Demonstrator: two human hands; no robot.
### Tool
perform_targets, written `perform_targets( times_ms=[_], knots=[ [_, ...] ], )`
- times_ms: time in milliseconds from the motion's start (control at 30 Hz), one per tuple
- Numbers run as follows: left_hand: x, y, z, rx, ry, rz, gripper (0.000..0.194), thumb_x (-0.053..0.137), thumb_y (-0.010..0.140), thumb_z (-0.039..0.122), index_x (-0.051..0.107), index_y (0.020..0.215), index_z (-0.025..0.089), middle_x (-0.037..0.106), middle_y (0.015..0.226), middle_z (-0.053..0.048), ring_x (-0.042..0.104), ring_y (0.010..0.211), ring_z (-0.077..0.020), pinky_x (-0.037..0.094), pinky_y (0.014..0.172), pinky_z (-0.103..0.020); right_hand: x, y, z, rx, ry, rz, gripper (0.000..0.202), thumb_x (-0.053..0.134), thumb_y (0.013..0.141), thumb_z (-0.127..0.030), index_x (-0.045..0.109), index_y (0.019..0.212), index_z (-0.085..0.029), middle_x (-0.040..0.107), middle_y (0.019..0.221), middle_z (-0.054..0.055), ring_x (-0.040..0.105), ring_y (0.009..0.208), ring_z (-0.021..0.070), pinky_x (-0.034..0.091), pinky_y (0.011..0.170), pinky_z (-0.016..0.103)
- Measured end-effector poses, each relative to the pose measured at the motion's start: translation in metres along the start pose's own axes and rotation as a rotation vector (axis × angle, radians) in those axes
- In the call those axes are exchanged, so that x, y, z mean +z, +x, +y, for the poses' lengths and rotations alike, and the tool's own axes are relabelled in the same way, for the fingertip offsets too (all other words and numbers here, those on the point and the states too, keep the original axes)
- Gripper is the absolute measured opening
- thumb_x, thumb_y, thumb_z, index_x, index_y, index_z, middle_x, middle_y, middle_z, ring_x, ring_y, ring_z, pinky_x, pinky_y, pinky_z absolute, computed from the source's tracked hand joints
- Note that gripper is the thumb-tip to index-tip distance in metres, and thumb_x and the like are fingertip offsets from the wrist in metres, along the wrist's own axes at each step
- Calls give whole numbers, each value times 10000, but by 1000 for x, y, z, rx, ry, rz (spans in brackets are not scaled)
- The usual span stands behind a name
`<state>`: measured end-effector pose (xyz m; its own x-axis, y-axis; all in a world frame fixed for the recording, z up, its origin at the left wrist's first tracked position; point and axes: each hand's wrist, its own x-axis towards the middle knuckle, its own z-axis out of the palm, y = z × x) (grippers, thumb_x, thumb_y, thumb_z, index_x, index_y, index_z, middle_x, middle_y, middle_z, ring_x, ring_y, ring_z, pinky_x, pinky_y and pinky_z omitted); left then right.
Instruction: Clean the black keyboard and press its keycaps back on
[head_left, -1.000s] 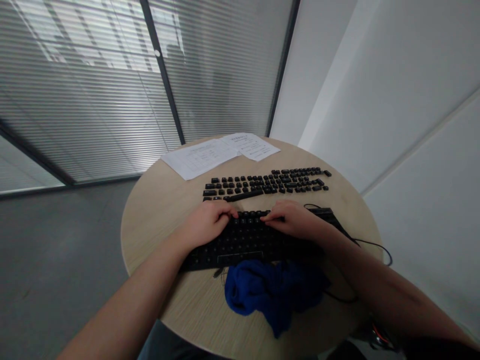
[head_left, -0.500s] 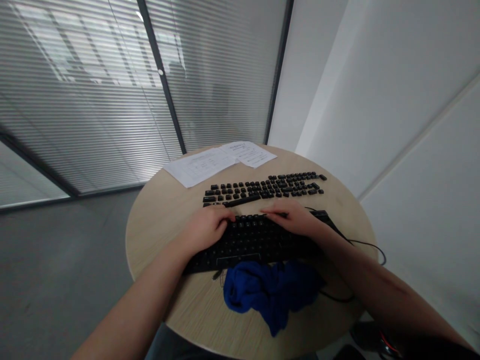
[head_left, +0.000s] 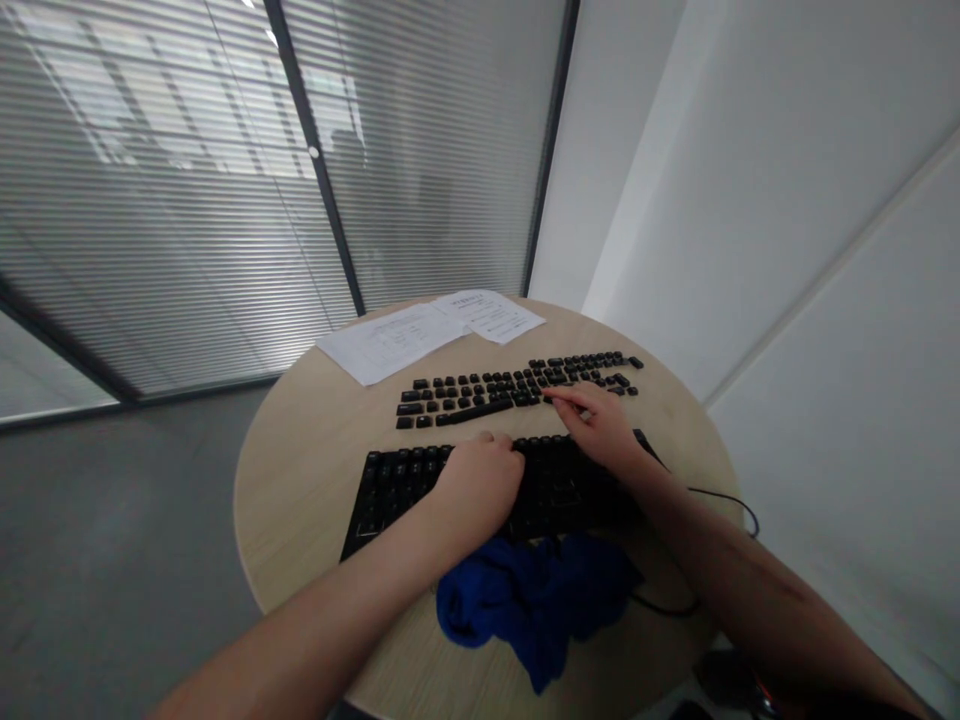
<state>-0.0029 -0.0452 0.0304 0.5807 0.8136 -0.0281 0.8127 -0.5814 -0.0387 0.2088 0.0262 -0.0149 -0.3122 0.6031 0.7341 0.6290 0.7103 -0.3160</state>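
A black keyboard (head_left: 401, 490) lies across the round table, partly covered by my arms. My left hand (head_left: 484, 480) rests over the middle of its far edge with the fingers curled down; whatever is under the fingertips is hidden. Beyond the keyboard, loose black keycaps (head_left: 454, 392) are laid out in rows, with a long space bar (head_left: 474, 411) in the nearest row. My right hand (head_left: 596, 420) reaches into these rows, thumb and index finger pinched together at a small keycap. A crumpled blue cloth (head_left: 525, 600) lies at the keyboard's near side.
Two printed paper sheets (head_left: 397, 340) overlap at the far side of the wooden table (head_left: 300, 480). A black cable (head_left: 724, 494) runs off to the right. Behind the table stand a glass partition with blinds (head_left: 442, 200) and a white wall (head_left: 810, 180).
My left hand has slid right along the keyboard, uncovering its left end. The right hand has moved forward from the keyboard's far edge to the loose keycaps. The view has shifted slightly.
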Motion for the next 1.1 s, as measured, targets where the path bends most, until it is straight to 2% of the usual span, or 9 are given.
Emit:
perform_targets(
  times_ms=[167,267,367,467,600,733,833,1000,1100],
  knots=[
    [11,-6,1,-42,-47,35,291,465,927,59,728,1036,123,692,1035,-154,646,1004,-315,585,751,-411,-1,0,1,54,-3,13,238,553,960,-246,773,1052,-235,773,921,60,692,829,197,532,706,323],
    [12,-7,1,-37,-80,15,267,499,904,55,724,1034,117,688,1050,-155,639,1013,-303,584,775,-404,-7,7,5,96,-82,-20,233,565,946,-247,781,1034,-237,779,920,61,699,835,210,541,741,344],
    [14,-5,-1,-26,-104,0,207,547,894,95,726,995,120,687,1035,-157,636,1002,-295,580,770,-394,-15,28,16,102,-178,-110,227,581,934,-249,791,1020,-236,780,915,62,698,858,222,543,812,374],
    [16,-5,-2,-11,-112,30,179,557,914,152,730,949,122,684,1013,-167,634,996,-309,577,761,-419,-15,63,39,108,-265,-289,212,603,920,-247,799,1000,-240,780,966,65,693,915,230,532,882,394],
    [21,-8,-3,21,-109,103,192,560,931,197,732,950,113,679,1005,-169,626,1017,-334,572,811,-480,3,108,80,208,-397,-544,246,619,886,-175,789,1062,-204,773,1013,78,684,964,232,514,908,378],
    [25,-8,-6,15,-140,109,189,589,913,200,710,1033,117,684,1033,-169,637,985,-322,571,771,-441,30,130,110,240,-401,-674,214,676,836,-120,794,1004,-179,780,1033,78,689,948,203,508,887,314],
    [27,-7,-8,22,-154,99,218,600,909,205,695,1089,127,692,1012,-158,640,970,-312,564,754,-422,45,135,120,242,-399,-734,209,701,826,-132,792,1011,-168,779,1041,82,683,949,193,499,866,285],
    [27,-6,-10,43,-161,118,183,595,909,222,720,994,120,673,1056,-161,613,1030,-326,543,850,-477,56,144,126,264,-411,-810,194,733,815,-181,793,999,-170,778,1020,73,668,906,184,482,802,271],
    [27,-6,-11,26,-175,104,200,583,920,223,712,1035,122,675,1052,-163,627,993,-321,547,799,-454,59,146,125,274,-412,-850,195,742,790,-162,796,977,-170,778,982,57,666,881,177,468,763,255]
  ],
)
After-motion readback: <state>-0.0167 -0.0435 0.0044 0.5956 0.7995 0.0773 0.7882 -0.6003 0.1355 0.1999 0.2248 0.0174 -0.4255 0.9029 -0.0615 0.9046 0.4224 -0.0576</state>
